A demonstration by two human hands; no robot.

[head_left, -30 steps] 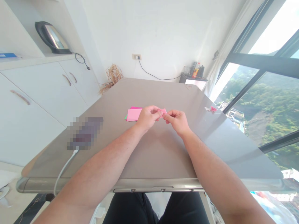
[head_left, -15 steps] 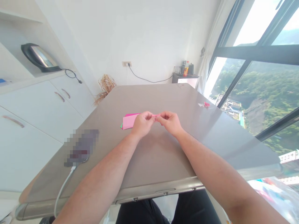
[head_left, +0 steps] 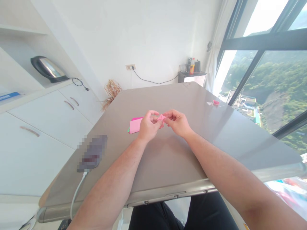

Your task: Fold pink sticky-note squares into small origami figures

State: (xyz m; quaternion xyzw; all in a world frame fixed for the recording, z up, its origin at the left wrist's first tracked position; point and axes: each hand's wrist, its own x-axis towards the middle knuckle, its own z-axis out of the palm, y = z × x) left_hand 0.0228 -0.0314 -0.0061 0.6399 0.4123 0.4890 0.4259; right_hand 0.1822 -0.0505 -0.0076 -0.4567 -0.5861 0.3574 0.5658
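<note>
My left hand (head_left: 148, 126) and my right hand (head_left: 176, 123) meet above the middle of the grey table (head_left: 168, 153). Both pinch a small folded piece of pink paper (head_left: 161, 117) between their fingertips. Just left of my left hand lies a small stack of coloured paper sheets (head_left: 134, 125), pink on top with a green edge showing. The stack is partly hidden by my left hand.
A blurred-out flat object (head_left: 92, 153) with a white cable (head_left: 76, 196) lies at the table's left front. A small red and white paper scrap (head_left: 214, 103) sits near the right edge. White cabinets with a kettle (head_left: 48, 68) stand left; a large window is right.
The camera has shifted a little. My hands stay together on the pink paper, which now shows a small raised fold between the fingertips.
</note>
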